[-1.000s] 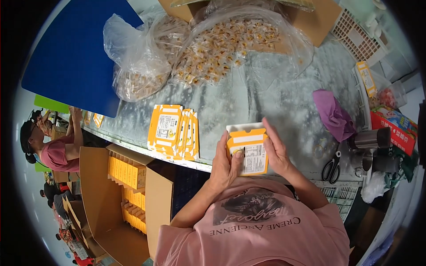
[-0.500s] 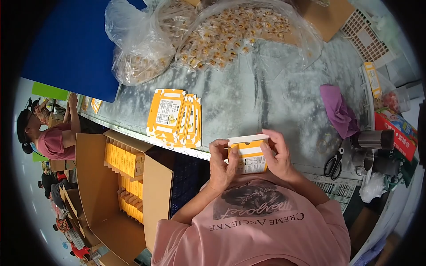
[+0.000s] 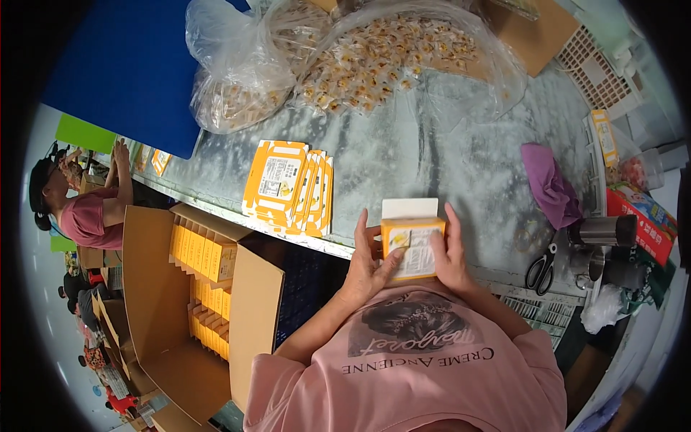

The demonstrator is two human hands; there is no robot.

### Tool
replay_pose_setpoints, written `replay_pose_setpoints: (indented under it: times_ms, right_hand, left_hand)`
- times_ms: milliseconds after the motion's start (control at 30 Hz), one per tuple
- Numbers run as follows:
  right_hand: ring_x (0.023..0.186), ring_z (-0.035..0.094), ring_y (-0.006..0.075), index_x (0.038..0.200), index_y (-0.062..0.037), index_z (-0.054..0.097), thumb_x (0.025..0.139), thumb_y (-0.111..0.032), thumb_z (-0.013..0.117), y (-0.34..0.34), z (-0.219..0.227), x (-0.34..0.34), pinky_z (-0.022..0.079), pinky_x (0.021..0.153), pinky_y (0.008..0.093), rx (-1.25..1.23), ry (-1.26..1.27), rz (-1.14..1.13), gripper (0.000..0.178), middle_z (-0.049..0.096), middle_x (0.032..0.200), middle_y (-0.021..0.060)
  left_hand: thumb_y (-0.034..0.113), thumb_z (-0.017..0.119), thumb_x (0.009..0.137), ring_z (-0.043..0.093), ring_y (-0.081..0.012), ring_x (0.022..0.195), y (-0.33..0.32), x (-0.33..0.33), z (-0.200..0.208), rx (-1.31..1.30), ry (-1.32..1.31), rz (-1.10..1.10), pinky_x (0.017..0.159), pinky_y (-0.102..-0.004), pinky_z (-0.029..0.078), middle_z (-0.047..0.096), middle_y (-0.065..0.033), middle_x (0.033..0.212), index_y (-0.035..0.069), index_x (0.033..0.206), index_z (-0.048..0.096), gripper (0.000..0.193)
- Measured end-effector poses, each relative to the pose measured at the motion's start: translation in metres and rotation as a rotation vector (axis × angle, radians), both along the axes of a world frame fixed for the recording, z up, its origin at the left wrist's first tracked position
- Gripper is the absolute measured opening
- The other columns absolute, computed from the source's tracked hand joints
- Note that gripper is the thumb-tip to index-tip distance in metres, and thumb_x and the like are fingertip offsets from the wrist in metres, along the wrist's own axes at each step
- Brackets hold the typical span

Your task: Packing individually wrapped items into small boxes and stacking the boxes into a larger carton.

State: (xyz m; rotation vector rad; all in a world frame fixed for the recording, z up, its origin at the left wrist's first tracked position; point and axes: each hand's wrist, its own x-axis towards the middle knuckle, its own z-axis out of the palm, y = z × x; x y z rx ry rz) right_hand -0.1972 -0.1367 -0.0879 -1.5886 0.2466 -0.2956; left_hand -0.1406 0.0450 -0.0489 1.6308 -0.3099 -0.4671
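Note:
Close to my chest, at the table's near edge, I hold a small yellow and white carton between both hands. Its white flap stands out at the far end. My left hand grips the left side, thumb across the printed panel. From the right, my right hand holds the carton with the thumb on the panel and a finger stretched along the edge. Left of the hands lies a fanned stack of flat yellow and white cartons.
Wrapped sweets spill from clear plastic bags at the back. A purple cloth, scissors and a metal cup are right. A large cardboard box with rows of yellow cartons stands left; a co-worker is beyond.
The carton's white flap now stands extended at the far end. My thumbs have come down onto the printed panel, and my fingers have straightened along the sides.

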Motion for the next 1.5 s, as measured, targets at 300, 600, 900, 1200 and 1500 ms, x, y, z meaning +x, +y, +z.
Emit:
replay_pose_setpoints:
  times_ms: [300,600,900,1200,1500]
  right_hand:
    - [0.121,0.051,0.0197,0.154,0.0008,0.016,0.105,-0.038,0.048,0.042,0.025,0.028,0.043,0.101,0.0331,0.171,-0.17,0.101,0.07,0.041,0.145,0.0143]
    - [0.067,0.06,0.0189,0.152,0.0033,0.019,0.084,-0.013,0.075,0.076,0.009,0.045,0.053,0.061,0.0304,-0.469,-0.292,0.578,0.089,0.059,0.128,0.0223]
    - [0.067,0.057,0.0194,0.139,0.0005,0.045,0.094,-0.005,0.055,0.078,-0.013,0.052,0.049,0.067,0.0326,-0.527,-0.166,0.51,0.047,0.063,0.119,0.016]
    - [0.119,0.053,0.0345,0.136,0.0008,0.049,0.091,-0.007,0.061,0.099,0.012,0.095,0.045,0.098,0.0411,-0.773,-0.296,0.605,0.048,0.051,0.137,0.0195]
    - [0.143,0.028,0.0398,0.145,-0.0025,0.044,0.095,-0.044,0.056,0.16,-0.008,0.177,0.018,0.117,0.0559,-1.218,-0.434,0.774,0.066,0.032,0.157,0.019]
  left_hand:
    - [0.009,0.065,0.096,0.058,-0.015,0.11,0.025,0.009,0.041,-0.145,0.169,0.208,0.096,-0.0282,0.048,0.062,-0.0115,0.121,-0.007,0.14,0.038,0.054]
    - [0.012,0.062,0.097,0.06,-0.0136,0.107,0.196,-0.001,0.123,0.028,-0.236,0.671,0.091,-0.0294,0.05,0.063,-0.0074,0.12,0.001,0.138,0.047,0.045]
    - [0.017,0.064,0.089,0.062,-0.0424,0.097,0.351,0.005,0.024,1.114,-0.36,0.515,0.079,-0.0509,0.05,0.059,-0.0257,0.109,0.001,0.116,0.054,0.034]
    - [0.031,0.077,0.081,0.052,-0.0369,0.102,0.353,0.053,-0.038,1.533,-0.638,0.319,0.082,-0.0455,0.048,0.051,-0.0178,0.11,0.006,0.13,0.056,0.059]
    - [0.023,0.069,0.087,0.059,-0.0388,0.088,0.255,0.152,-0.02,0.952,-0.897,0.622,0.079,-0.0468,0.05,0.062,-0.0225,0.097,-0.002,0.114,0.066,0.037]
